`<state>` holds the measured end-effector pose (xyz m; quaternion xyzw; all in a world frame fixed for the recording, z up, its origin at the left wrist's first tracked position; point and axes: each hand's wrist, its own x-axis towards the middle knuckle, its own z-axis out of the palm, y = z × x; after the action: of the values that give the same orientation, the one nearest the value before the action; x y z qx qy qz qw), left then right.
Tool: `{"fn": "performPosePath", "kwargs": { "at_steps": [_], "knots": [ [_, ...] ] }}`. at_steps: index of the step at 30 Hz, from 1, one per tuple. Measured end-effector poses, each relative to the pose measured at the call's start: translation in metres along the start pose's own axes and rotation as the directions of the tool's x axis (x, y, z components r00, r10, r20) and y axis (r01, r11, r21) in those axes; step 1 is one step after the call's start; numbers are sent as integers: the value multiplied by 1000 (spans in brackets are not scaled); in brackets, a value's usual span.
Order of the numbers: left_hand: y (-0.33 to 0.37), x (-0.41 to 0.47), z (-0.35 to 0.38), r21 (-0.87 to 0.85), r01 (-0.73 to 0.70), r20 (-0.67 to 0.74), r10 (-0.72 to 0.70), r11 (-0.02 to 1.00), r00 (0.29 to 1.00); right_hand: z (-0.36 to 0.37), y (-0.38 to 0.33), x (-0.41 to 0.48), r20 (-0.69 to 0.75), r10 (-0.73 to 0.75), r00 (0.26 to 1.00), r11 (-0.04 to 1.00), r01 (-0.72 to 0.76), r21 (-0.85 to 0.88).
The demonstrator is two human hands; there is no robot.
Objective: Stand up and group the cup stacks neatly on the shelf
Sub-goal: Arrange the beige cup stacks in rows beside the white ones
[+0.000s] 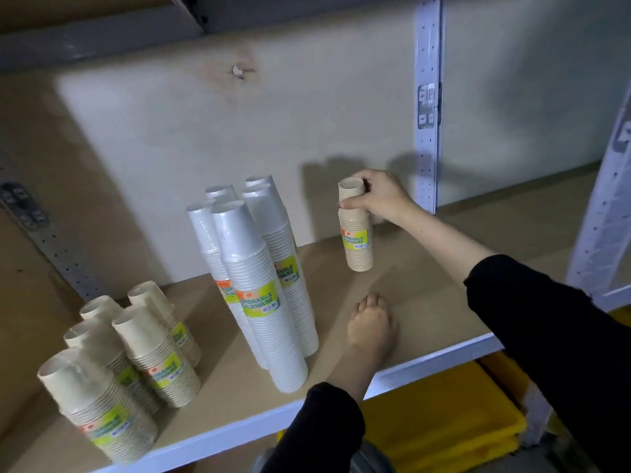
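Note:
My right hand (379,196) grips the top of a short tan cup stack (356,233) that stands upright at the right rear of the brown shelf (426,302), apart from the others. My left hand (372,324) rests on the shelf board in front of it, fingers loosely curled and holding nothing. A cluster of several tall white cup stacks (263,285) stands upright in the shelf's middle. Several short tan cup stacks (136,349) stand grouped at the front left.
The shelf has a white metal front edge (426,361) and a perforated upright post (426,107) at the back right. Yellow bins (444,421) sit below the shelf. Bare board lies between the white cluster and the held stack.

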<state>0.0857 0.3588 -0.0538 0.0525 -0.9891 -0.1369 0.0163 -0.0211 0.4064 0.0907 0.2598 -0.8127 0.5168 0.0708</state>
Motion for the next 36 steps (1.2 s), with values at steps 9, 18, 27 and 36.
{"fn": "performPosePath", "kwargs": {
  "at_steps": [9,18,27,36],
  "knots": [
    [-8,-46,-4,49,-87,-52,90,995,995,-22,-36,-62,15,45,999,999,-45,-18],
    [-20,-73,-12,31,-133,-108,136,991,985,-24,-66,-96,38,23,999,1000,-22,-14],
    [-33,-95,-17,14,-227,-257,223,974,940,-27,-71,-125,84,3,996,1000,-1,-26],
    [-79,-127,-18,139,-191,-138,210,972,968,-2,-94,-156,270,-63,961,998,63,10]
  ]
}}
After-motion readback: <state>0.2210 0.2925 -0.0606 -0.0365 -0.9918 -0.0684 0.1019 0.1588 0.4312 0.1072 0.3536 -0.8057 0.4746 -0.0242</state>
